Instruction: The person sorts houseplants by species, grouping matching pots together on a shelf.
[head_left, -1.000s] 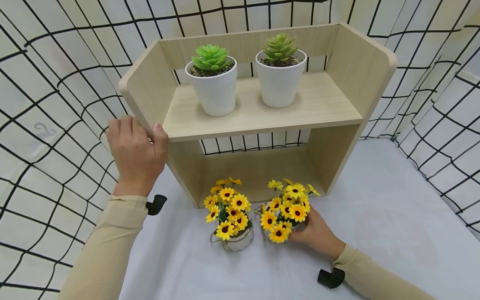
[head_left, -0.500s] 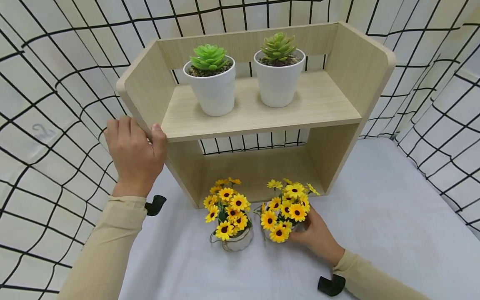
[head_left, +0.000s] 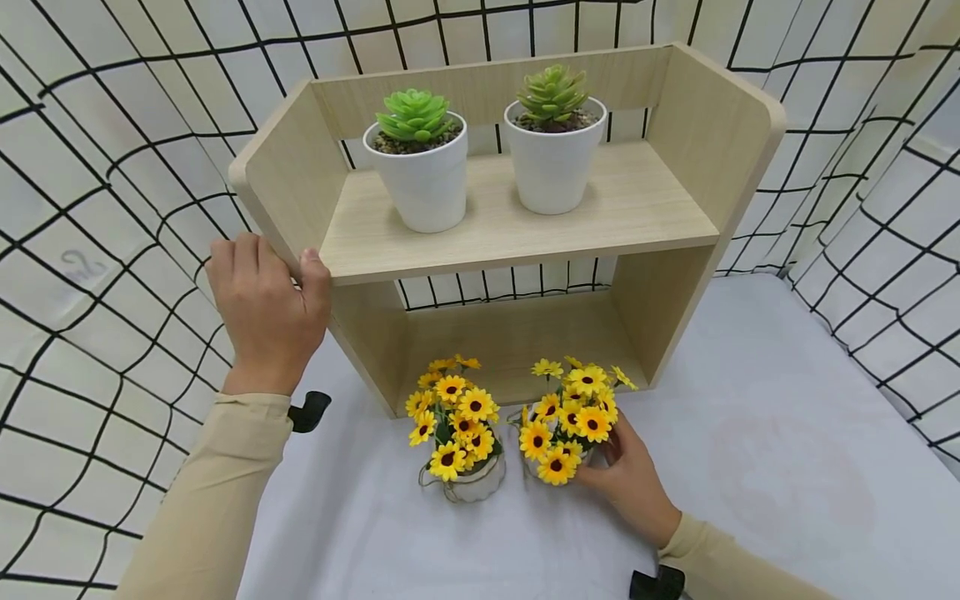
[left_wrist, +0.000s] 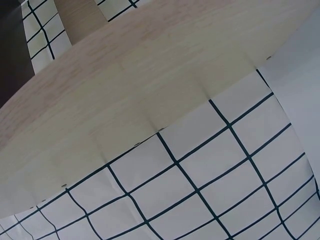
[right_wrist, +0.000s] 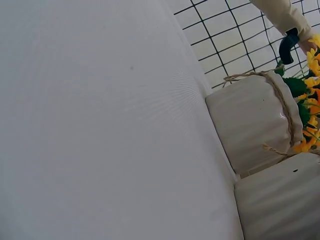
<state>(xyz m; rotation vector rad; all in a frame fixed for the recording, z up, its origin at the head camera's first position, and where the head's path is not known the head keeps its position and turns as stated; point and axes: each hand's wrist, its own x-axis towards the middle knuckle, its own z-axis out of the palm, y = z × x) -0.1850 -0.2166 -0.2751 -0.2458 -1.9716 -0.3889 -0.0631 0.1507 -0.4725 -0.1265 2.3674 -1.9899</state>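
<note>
My left hand (head_left: 268,312) grips the front edge of the left side panel of a light wooden two-tier shelf (head_left: 517,250); that panel (left_wrist: 150,75) fills much of the left wrist view. In front of the shelf, my right hand (head_left: 630,483) holds a potted bunch of yellow artificial sunflowers (head_left: 573,421) from its right side, thumb nearest me, the other fingers partly hidden behind the blooms. Just left of it stands a matching sunflower pot (head_left: 480,482). In the right wrist view, two pale, twine-tied pots (right_wrist: 250,120) sit side by side on the white surface.
Two white pots with green succulents, a left one (head_left: 423,187) and a right one (head_left: 555,171), stand on the upper tier. Under it lies the lower tier (head_left: 517,333), behind the sunflowers. Black wire grid (head_left: 135,192) borders the white tabletop (head_left: 765,433) at the back and sides.
My right wrist has turned and dropped slightly, and the gap between thumb and fingers shows a little more. The pots and my left hand keep their places; the view drifts slightly.
</note>
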